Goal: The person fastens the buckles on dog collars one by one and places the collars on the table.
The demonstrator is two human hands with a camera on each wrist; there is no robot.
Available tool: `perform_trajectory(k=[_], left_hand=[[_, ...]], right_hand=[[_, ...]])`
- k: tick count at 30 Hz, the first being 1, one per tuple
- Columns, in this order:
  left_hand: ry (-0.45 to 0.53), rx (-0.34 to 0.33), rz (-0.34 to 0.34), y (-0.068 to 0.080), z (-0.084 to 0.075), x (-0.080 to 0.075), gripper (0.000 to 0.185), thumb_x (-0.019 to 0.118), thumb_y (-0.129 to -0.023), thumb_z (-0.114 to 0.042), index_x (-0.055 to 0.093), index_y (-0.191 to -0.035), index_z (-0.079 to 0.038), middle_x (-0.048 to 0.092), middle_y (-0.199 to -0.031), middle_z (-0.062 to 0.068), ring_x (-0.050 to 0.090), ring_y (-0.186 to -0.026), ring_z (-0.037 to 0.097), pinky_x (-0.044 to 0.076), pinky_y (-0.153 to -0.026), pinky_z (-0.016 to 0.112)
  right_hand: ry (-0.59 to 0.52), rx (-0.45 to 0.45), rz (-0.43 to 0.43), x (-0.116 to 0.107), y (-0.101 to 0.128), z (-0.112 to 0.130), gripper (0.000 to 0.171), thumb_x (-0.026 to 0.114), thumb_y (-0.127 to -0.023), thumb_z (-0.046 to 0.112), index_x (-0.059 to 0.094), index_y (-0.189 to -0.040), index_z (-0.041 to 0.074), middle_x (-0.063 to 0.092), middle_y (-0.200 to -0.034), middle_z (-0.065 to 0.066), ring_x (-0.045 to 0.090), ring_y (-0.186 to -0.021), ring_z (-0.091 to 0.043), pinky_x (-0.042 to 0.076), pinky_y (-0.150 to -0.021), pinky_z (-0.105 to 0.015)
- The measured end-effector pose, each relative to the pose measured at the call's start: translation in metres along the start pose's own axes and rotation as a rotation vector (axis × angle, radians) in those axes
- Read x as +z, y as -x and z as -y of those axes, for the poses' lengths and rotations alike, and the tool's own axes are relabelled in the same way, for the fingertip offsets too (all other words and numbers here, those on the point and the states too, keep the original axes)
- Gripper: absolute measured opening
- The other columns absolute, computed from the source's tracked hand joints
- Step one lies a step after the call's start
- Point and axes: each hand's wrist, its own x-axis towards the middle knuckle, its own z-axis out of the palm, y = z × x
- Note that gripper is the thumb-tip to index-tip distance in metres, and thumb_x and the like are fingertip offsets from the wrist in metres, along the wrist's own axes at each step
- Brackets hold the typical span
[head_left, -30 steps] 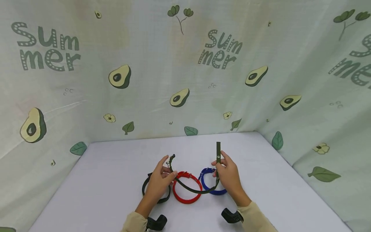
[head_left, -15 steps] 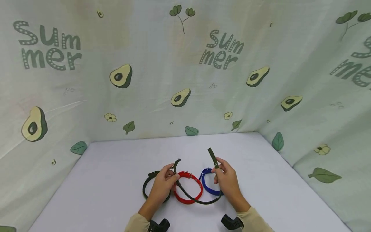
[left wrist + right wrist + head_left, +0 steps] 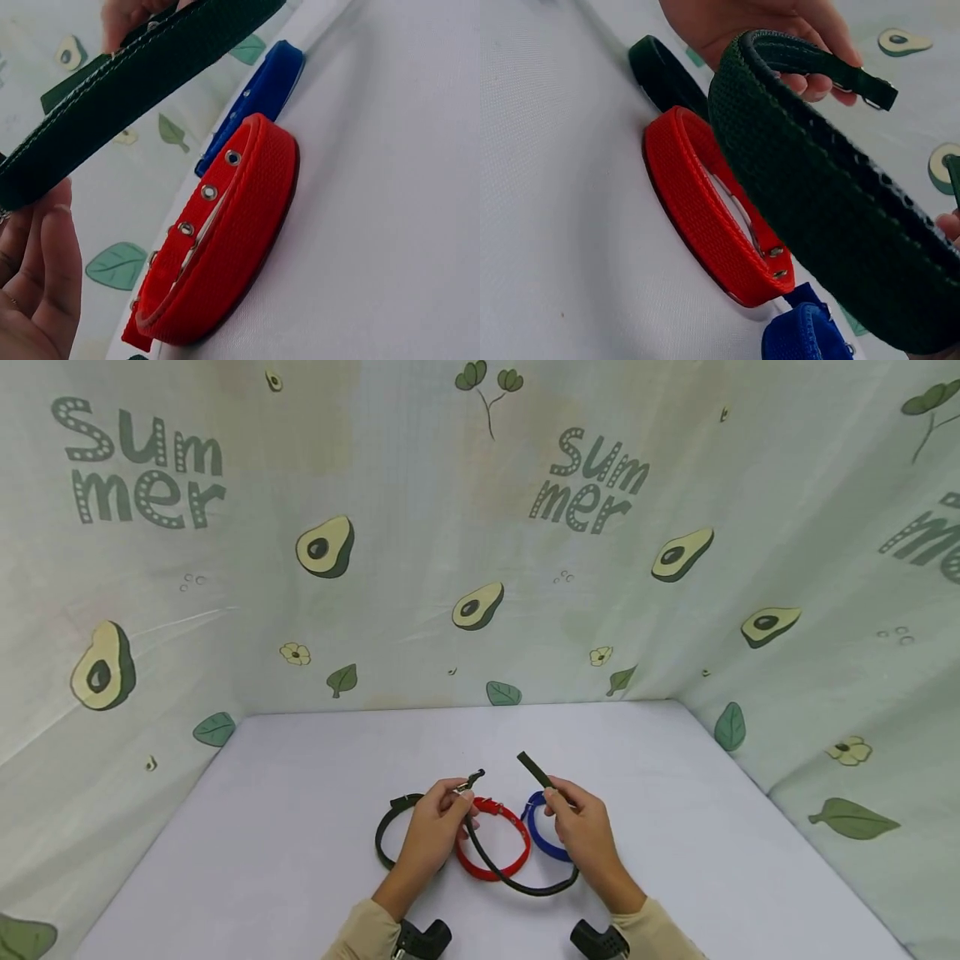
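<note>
A dark green pet collar [image 3: 534,891] hangs unbuckled in a curve between both hands. My left hand [image 3: 431,831] pinches it near the buckle end [image 3: 476,776]. Thumb and fingers of my right hand [image 3: 588,831] grip the other end, whose flat tip [image 3: 531,767] points up and left. The left wrist view shows the strap's stitched edge [image 3: 135,105] close up. Below the hands, a red collar [image 3: 527,842] lies on the table as a loop with metal eyelets [image 3: 210,193]. A blue collar [image 3: 553,852] sits right of it, partly behind my right hand.
Left of the red loop lies another dark collar [image 3: 384,835], partly hidden by the left hand. The white table [image 3: 300,827] meets a printed cloth backdrop [image 3: 390,610] at the back and sides. Black wrist cameras [image 3: 596,939] sit at both cuffs.
My hands have drawn closer together. The right end of the green collar has tipped from upright towards the left, and the strap's curve hangs lower. The head view has shifted slightly.
</note>
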Motion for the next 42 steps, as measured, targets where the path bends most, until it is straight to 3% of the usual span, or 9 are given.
perform_trajectory(k=[5,10,17,26,30,35,42], left_hand=[[0.049,-0.012,-0.027,0.002,-0.006,0.003,0.035,0.059,-0.103,-0.025,0.056,-0.126,0.001,0.068,-0.091,0.015,0.07,-0.079,0.024,0.056,-0.069,0.027],[0.071,-0.004,-0.025,0.0,-0.001,0.004,0.039,0.06,-0.101,-0.035,0.058,-0.12,-0.001,0.068,-0.089,0.01,0.07,-0.078,0.023,0.056,-0.07,0.028],[0.045,0.001,-0.005,0.003,-0.004,0.007,0.033,0.059,-0.102,-0.034,0.06,-0.12,-0.006,0.067,-0.089,0.01,0.07,-0.078,0.023,0.055,-0.069,0.028],[0.005,0.016,0.021,0.004,-0.008,0.011,0.033,0.059,-0.103,-0.033,0.063,-0.126,-0.01,0.067,-0.088,0.009,0.07,-0.077,0.021,0.056,-0.071,0.027],[-0.001,0.04,0.047,0.004,-0.009,0.013,0.033,0.059,-0.102,-0.033,0.064,-0.127,-0.011,0.068,-0.09,0.013,0.069,-0.077,0.022,0.057,-0.075,0.027],[-0.038,0.073,0.067,0.004,-0.011,0.014,0.034,0.06,-0.102,-0.033,0.064,-0.13,-0.014,0.068,-0.089,0.009,0.069,-0.076,0.02,0.056,-0.076,0.026],[-0.12,0.104,0.083,0.005,-0.013,0.015,0.033,0.06,-0.102,-0.033,0.064,-0.133,-0.02,0.068,-0.089,0.005,0.067,-0.076,0.016,0.055,-0.073,0.026]], right_hand=[[0.015,-0.037,-0.004,0.004,0.0,-0.002,0.024,0.062,-0.102,0.023,0.072,-0.113,0.005,0.059,-0.077,-0.011,0.041,-0.052,-0.01,0.031,-0.045,-0.021],[0.005,-0.031,0.014,0.004,0.002,-0.001,0.022,0.063,-0.101,0.022,0.073,-0.109,0.005,0.059,-0.077,-0.012,0.042,-0.052,-0.01,0.031,-0.045,-0.021],[-0.035,-0.017,0.049,0.004,0.006,0.0,0.018,0.062,-0.101,0.016,0.073,-0.111,0.007,0.062,-0.083,-0.015,0.047,-0.053,-0.016,0.037,-0.047,-0.023],[-0.002,-0.135,0.114,0.001,0.007,0.003,0.018,0.064,-0.1,0.016,0.074,-0.114,0.012,0.058,-0.081,-0.018,0.054,-0.061,-0.031,0.043,-0.051,-0.025],[0.021,-0.209,0.149,0.0,0.006,-0.001,0.02,0.065,-0.099,0.016,0.073,-0.117,0.009,0.057,-0.081,-0.018,0.056,-0.064,-0.028,0.047,-0.053,-0.025],[0.04,-0.261,0.16,-0.001,0.005,-0.003,0.019,0.066,-0.099,0.018,0.075,-0.115,0.014,0.059,-0.08,-0.006,0.056,-0.064,-0.018,0.047,-0.053,-0.025],[0.049,-0.295,0.183,-0.002,0.003,-0.005,0.017,0.066,-0.099,0.014,0.075,-0.113,0.012,0.06,-0.081,-0.01,0.059,-0.066,-0.024,0.047,-0.054,-0.025]])
